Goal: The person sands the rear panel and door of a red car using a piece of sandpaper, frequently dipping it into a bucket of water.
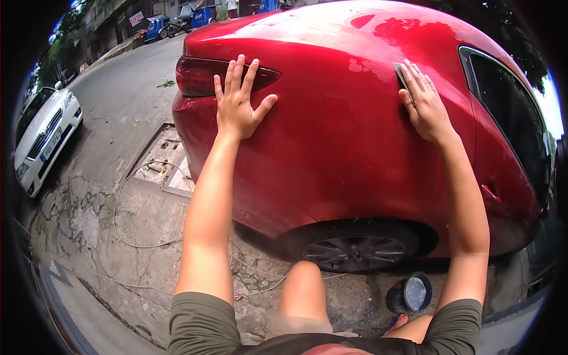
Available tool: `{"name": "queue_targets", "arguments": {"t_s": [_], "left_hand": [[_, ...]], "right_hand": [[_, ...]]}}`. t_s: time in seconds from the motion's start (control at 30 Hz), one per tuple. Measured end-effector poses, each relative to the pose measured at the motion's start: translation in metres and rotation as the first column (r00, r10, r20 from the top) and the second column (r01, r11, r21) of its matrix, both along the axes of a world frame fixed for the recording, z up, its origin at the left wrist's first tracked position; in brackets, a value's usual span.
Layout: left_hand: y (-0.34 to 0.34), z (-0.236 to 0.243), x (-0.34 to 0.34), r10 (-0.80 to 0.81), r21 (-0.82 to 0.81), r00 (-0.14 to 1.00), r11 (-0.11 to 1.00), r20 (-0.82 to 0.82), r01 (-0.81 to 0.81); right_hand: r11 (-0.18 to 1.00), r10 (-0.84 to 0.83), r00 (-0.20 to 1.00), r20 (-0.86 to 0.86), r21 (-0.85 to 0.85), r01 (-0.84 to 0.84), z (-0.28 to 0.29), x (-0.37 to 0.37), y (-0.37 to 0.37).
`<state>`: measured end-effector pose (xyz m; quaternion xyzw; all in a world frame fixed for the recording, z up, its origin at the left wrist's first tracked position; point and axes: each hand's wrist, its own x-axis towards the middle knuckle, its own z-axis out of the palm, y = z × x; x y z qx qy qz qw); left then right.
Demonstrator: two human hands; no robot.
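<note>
While a small grey pad (401, 76) lies flat on the rear side panel of a red car (337, 136), just behind the back window, the right hand (423, 103) presses down on it, fingers (417, 77) straight and held close together over the pad. Further toward the tail, the left hand (238, 103) rests open on the bodywork, fingers (235, 74) spread, their tips reaching the tail light (198, 76). Below the panel sits the rear wheel (355, 248), and beside it a dark round container (409, 293) stands on cracked pavement (106, 219). A thin cord (127, 239) loops across the ground. A white car (41, 133) is parked well apart at the left.
</note>
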<state>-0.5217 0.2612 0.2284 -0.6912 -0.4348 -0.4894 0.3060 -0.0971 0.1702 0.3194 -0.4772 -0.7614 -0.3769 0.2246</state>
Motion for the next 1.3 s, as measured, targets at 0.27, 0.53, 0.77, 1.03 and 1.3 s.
{"name": "queue_targets", "arguments": {"t_s": [0.27, 0.53, 0.77, 1.03, 1.3], "left_hand": [[0.005, -0.008, -0.007, 0.01, -0.017, 0.977, 1.0, 0.215, -0.006], [0.012, 0.022, -0.03, 0.029, 0.029, 0.997, 0.999, 0.072, -0.032], [0.02, -0.006, -0.056, 0.071, -0.031, 0.989, 0.997, 0.133, -0.068], [0.006, -0.112, -0.17, 0.123, -0.193, 0.924, 0.98, 0.362, -0.054], [0.027, 0.012, -0.092, -0.017, 0.041, 0.982, 0.999, 0.187, 0.01]], "right_hand": [[0.948, 0.318, 0.902, 0.291, -0.12, -0.296, 0.043, -0.276, 0.133], [0.996, 0.006, 0.989, 0.151, -0.088, 0.007, 0.023, -0.024, 0.007], [0.959, 0.258, 0.916, 0.306, -0.197, -0.204, 0.064, -0.3, 0.151], [0.998, -0.056, 0.993, 0.101, -0.003, 0.057, 0.03, -0.011, 0.009], [0.951, 0.306, 0.916, 0.26, -0.133, -0.28, 0.064, -0.297, 0.135]]}}
